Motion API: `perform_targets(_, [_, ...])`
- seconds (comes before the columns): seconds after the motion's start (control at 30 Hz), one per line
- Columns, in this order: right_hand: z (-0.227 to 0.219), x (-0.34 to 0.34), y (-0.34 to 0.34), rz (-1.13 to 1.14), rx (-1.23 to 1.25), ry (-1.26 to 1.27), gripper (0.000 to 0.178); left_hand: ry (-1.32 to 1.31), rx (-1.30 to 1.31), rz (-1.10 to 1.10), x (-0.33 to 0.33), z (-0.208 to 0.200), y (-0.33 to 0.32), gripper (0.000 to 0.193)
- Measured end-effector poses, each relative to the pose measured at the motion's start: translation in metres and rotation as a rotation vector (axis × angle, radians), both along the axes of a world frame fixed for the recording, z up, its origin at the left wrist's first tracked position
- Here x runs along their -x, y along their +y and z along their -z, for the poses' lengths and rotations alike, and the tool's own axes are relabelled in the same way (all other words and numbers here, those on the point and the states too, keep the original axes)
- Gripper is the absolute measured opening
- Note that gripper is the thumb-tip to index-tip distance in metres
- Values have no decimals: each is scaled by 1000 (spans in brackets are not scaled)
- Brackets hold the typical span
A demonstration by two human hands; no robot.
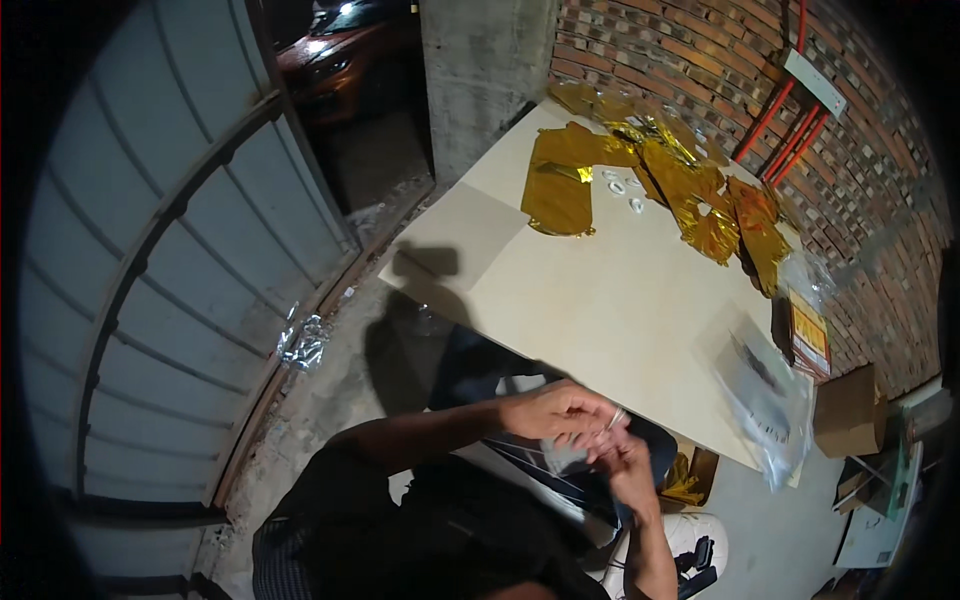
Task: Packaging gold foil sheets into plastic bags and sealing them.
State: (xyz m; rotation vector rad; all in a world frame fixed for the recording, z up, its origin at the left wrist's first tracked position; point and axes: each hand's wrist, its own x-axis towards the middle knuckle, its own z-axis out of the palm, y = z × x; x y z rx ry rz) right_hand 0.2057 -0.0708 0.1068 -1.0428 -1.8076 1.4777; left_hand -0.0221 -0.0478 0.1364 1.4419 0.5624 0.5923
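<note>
Over my lap, just off the table's near edge, my two hands meet. My left hand [555, 411] has its fingers curled, with a small white ring-like band [617, 418] at their tips. Right against it is my right hand [625, 468], its fingers bent toward the band and smeared by motion. Whether the right fingers grip it I cannot make out. Similar small white rings [636, 206] lie on the table [610, 290]. Beside and behind them spread several flat gold foil balloons [560, 190], crumpled toward the right.
A clear plastic bag [760, 400] overhangs the table's right edge. Nearby are a stack of printed packets [808, 335] and a cardboard box [850, 410]. A brick wall [660, 55] stands behind, a metal door [180, 270] at left. Silver foil [303, 340] lies on the floor.
</note>
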Motion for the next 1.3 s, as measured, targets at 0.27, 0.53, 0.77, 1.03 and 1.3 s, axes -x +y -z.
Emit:
perform_targets(0.27, [-31,-11,15,93,-21,-20,26,63,-158,111,5,-4,8,24])
perform_targets(0.53, [-55,-14,21,79,5,3,22,62,-268,65,4,-2,20,22])
perform_targets(0.77, [-41,0,4,-79,84,7,24,167,-465,-198,0,-2,22,28])
perform_targets(1.03, [-34,0,17,-191,86,23,23,175,-536,-320,-7,-11,25,22])
perform_targets(1.3, [-43,-3,29,-104,-29,13,14,-191,-183,-208,1,-6,30,27])
